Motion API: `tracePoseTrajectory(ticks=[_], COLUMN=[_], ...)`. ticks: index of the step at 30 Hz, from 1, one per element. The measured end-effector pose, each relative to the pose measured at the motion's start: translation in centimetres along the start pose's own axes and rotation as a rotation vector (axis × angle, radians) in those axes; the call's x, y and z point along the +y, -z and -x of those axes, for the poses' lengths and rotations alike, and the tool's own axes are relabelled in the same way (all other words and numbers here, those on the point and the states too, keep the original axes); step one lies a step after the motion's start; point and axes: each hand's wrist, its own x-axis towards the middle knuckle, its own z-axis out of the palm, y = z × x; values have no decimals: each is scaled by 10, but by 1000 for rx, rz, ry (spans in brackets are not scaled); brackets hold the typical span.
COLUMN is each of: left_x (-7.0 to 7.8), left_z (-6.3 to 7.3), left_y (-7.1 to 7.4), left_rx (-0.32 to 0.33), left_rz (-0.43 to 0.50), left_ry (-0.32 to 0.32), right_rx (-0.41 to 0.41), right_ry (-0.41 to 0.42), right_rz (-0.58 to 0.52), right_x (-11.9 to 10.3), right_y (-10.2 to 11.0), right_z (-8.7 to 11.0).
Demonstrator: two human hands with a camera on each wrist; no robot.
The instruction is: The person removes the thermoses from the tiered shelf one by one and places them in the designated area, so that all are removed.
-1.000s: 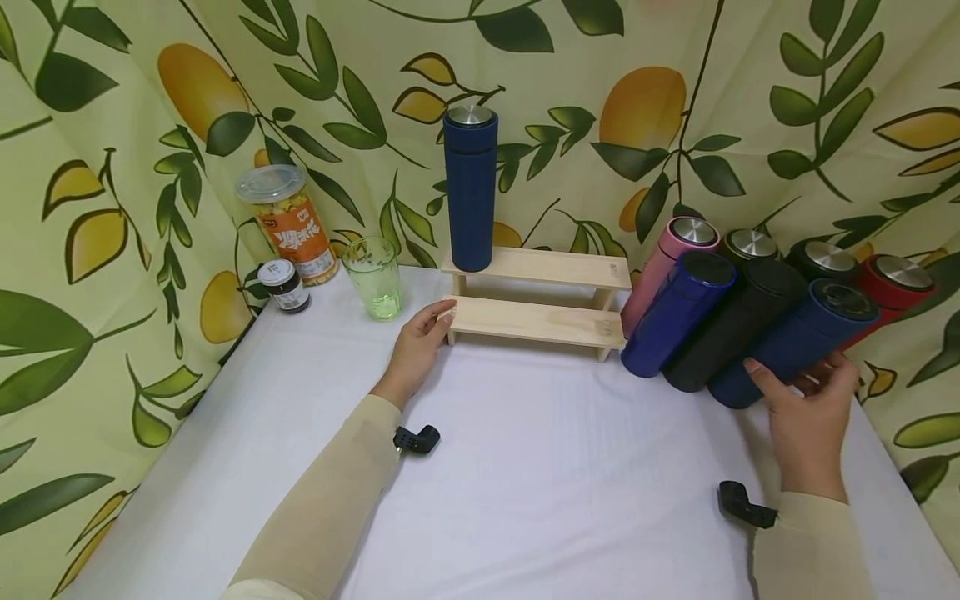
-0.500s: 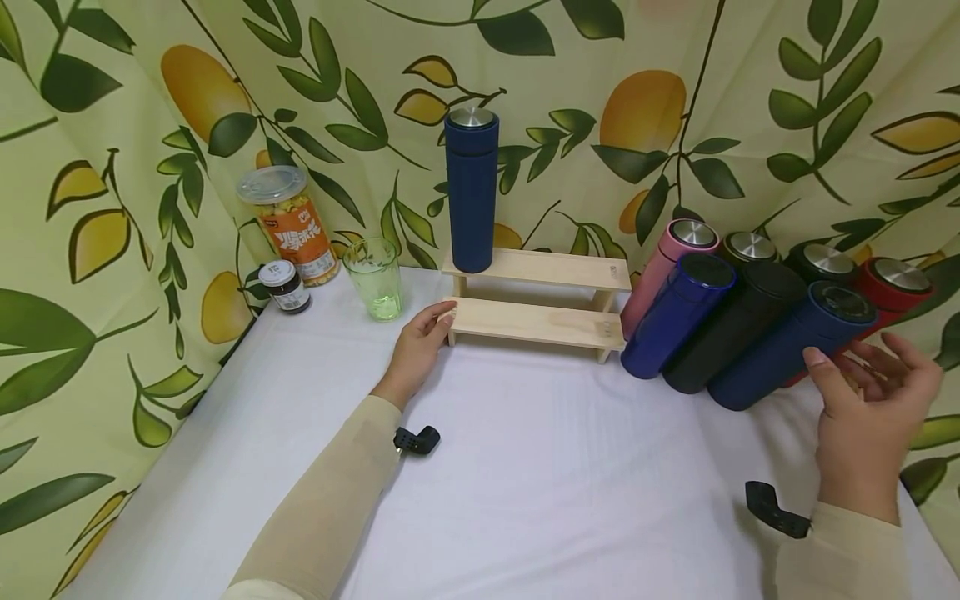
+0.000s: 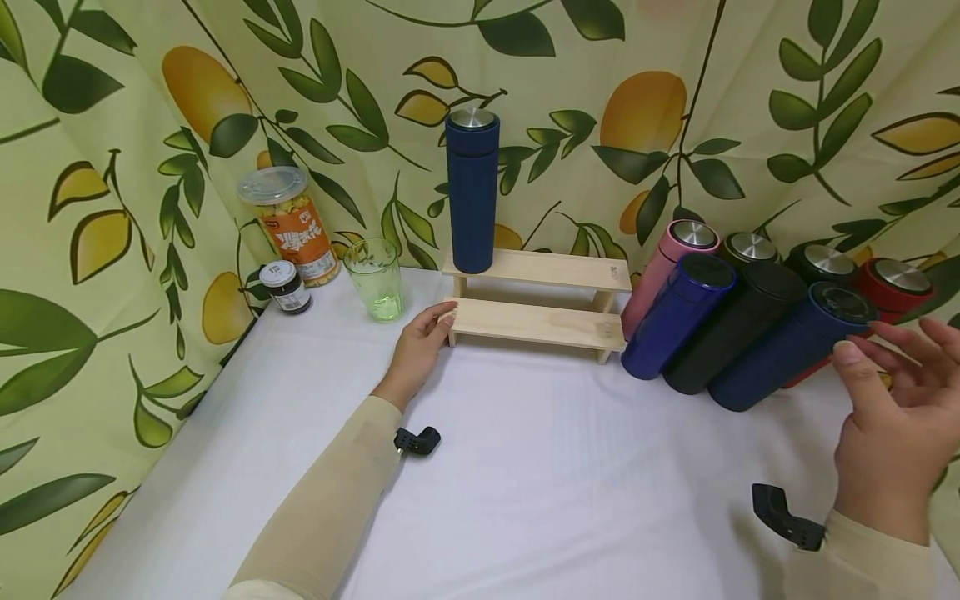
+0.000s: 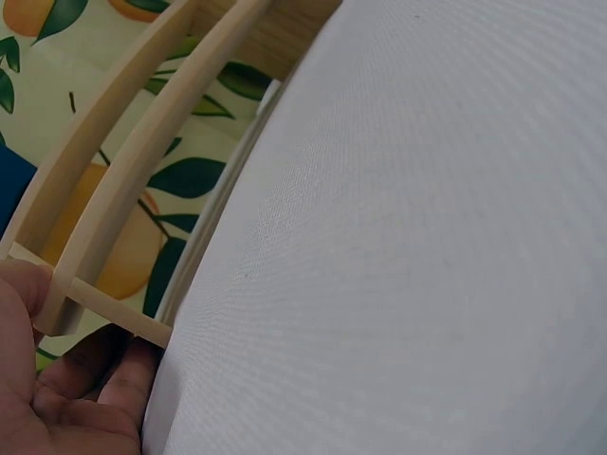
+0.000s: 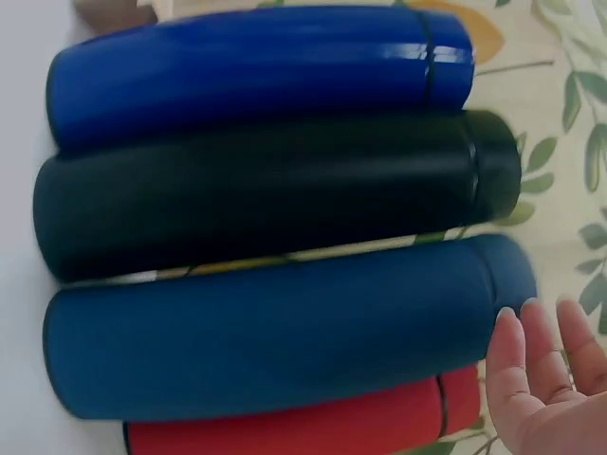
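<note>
My left hand (image 3: 415,348) grips the left end of the two-step wooden stand (image 3: 536,323). In the left wrist view, the thumb lies on the step and the fingers (image 4: 128,384) curl below its end. On the upper step a navy thermos (image 3: 472,200) with a silver lid stands upright at the left. At the far right, my right hand (image 3: 903,417) is raised with parted, slightly bent fingers. Its fingertips are close to the cap of a navy thermos (image 3: 787,350); whether they touch is unclear. Beside that are a black thermos (image 3: 733,329) and a red thermos (image 3: 896,287).
A glossy blue thermos (image 3: 677,317) and a pink thermos (image 3: 663,271) stand right of the stand, with dark silver-lidded ones behind. At left are a green glass (image 3: 375,279), a small dark jar (image 3: 285,287) and a snack tub (image 3: 292,225). Patterned curtain surrounds the white table (image 3: 525,467).
My right hand has let go of the navy thermos in the right-hand group and moved right and slightly up, its fingers opening. The left hand has stayed on the stand.
</note>
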Motion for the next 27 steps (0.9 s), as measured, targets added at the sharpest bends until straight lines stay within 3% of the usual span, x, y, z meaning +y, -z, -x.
tracePoseTrajectory(ticks=[10, 18, 23, 27], left_x=[-1, 1, 2, 3], left_z=[0, 0, 1, 1], left_y=[1, -1, -1, -1], left_rx=[-1, 4, 0, 2], left_rz=[2, 8, 26, 36], left_ry=[4, 3, -1, -1], right_rx=[-258, -417, -510, -574], right_ry=[119, 70, 88, 104], right_rz=[-456, -385, -331, -225], right_x=[0, 3, 6, 5], right_y=[-22, -43, -57, -68], right_z=[19, 33, 42, 48])
